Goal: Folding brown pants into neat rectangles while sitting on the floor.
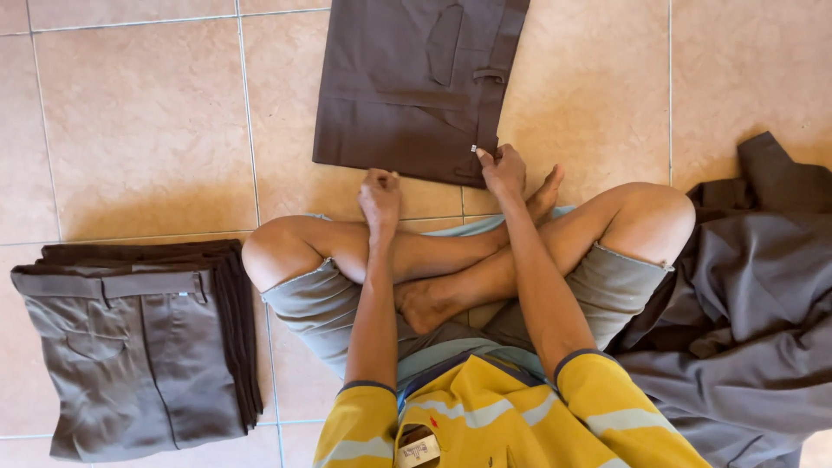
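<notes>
A folded pair of dark brown trousers [407, 87] lies flat on the tiled floor in front of my crossed legs. My right hand [503, 169] pinches the near right corner of that pair, by the waistband. My left hand [380, 198] is closed on the near edge of the same pair, towards its middle. I sit cross-legged in grey shorts and a yellow striped shirt.
A stack of folded brown and grey trousers [143, 338] sits on the floor to my left. A loose heap of unfolded grey and brown garments [745, 312] lies to my right, against my knee. Beige floor tiles [147, 121] surround everything.
</notes>
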